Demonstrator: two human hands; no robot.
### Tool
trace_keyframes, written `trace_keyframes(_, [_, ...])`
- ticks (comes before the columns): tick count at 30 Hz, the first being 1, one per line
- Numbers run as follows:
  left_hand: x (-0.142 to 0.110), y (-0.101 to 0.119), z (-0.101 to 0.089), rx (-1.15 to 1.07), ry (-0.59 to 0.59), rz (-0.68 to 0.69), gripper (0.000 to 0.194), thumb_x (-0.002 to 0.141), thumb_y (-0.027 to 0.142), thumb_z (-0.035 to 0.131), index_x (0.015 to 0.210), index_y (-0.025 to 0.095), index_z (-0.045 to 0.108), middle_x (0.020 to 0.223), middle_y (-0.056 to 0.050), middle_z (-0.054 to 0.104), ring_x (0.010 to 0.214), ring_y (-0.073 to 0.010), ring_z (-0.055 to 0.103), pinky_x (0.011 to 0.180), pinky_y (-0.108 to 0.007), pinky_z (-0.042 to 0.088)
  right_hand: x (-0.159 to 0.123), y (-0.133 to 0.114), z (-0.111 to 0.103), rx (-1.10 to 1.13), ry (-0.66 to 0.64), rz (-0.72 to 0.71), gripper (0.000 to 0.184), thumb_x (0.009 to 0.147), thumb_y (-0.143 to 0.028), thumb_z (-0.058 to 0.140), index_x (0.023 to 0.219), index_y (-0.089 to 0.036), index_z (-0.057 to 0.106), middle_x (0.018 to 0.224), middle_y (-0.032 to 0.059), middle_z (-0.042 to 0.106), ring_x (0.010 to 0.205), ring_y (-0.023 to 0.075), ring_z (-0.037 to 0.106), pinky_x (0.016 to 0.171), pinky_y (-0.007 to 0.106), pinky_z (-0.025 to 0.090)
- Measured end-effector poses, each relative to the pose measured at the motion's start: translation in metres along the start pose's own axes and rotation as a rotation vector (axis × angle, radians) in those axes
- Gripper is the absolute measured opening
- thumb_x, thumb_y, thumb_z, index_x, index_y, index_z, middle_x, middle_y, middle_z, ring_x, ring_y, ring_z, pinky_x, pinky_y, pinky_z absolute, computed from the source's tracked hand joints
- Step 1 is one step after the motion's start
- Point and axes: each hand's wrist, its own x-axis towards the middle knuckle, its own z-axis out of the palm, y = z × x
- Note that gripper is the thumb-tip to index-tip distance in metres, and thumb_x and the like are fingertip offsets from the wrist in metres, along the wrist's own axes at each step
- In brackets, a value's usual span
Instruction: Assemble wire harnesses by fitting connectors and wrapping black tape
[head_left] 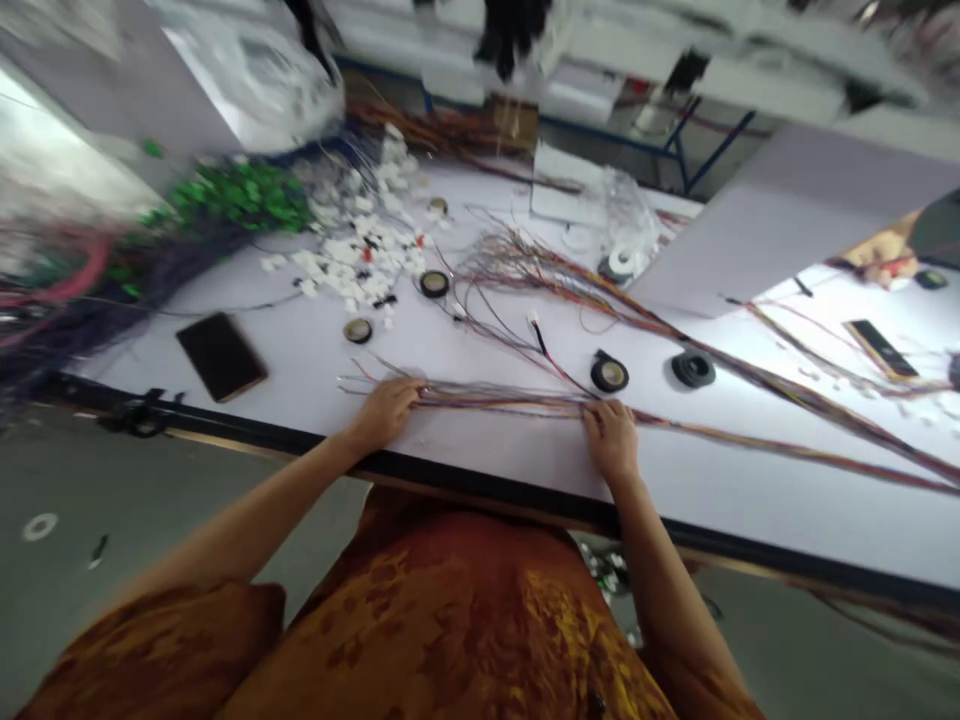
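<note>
The person's left hand (386, 415) and right hand (611, 440) lie on a long bundle of thin coloured wires (502, 402), which stretches across the near part of a white table (480, 470), close to its black edge (225, 425). The wires run past the right hand and off toward the right side of the table. The fingers of both hands sit close together, resting on top of the wires with no wide spread. Whether they pinch the wires or only press on them, the view does not settle.

Nothing stands between the hands and the bundle. A short black-and-red wire with a white connector (534, 322) lies just above the bundle, and a looser tangle of wires (570, 280) spreads behind it. Two dark rolls of tape (609, 374) (693, 368) sit to the right, and two smaller rolls (433, 284) (357, 331) sit further left. Beyond them are a heap of white connectors (352, 245), a mass of green parts (240, 195) and a dark tablet (221, 356). A white board (795, 215) lies at the upper right, and past it is another person's hand (889, 258). Any markings on the rolls are too small to read.
</note>
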Motion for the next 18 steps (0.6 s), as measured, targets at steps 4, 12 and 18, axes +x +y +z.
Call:
trace_keyframes(4, [0.002,0.007,0.000,-0.076,0.080,-0.019,0.025,0.077,0.006,0.044,0.085,0.020,0.063,0.122,-0.012,0.068,0.115,-0.0245,0.062,0.103,-0.046,0.050,-0.004,0.008,0.011,0.016,0.093,-0.024,0.027,0.094,-0.033,0.051,0.098,-0.016,0.071,0.098,0.0113,0.069,0.094,0.0260,0.060,0.088,0.043,0.046])
trace_keyframes(12, [0.028,-0.023,-0.061,-0.149,0.189,-0.171,0.026,0.088,0.027,0.055,0.111,0.018,0.063,0.125,-0.011,0.066,0.117,-0.0229,0.062,0.104,-0.039,0.048,-0.002,0.029,0.028,0.007,0.211,-0.094,0.030,0.091,-0.037,0.052,0.092,-0.016,0.073,0.089,0.0117,0.070,0.088,0.0286,0.063,0.081,0.045,0.048])
trace_keyframes(18, [0.076,-0.136,-0.135,0.016,0.389,-0.727,0.024,0.083,0.010,0.046,0.097,0.012,0.066,0.109,-0.013,0.071,0.103,-0.0231,0.063,0.095,-0.035,0.047,-0.002,0.026,0.025,-0.005,0.208,-0.096,0.029,0.091,-0.037,0.052,0.090,-0.017,0.072,0.088,0.0111,0.070,0.085,0.0287,0.064,0.077,0.044,0.050])
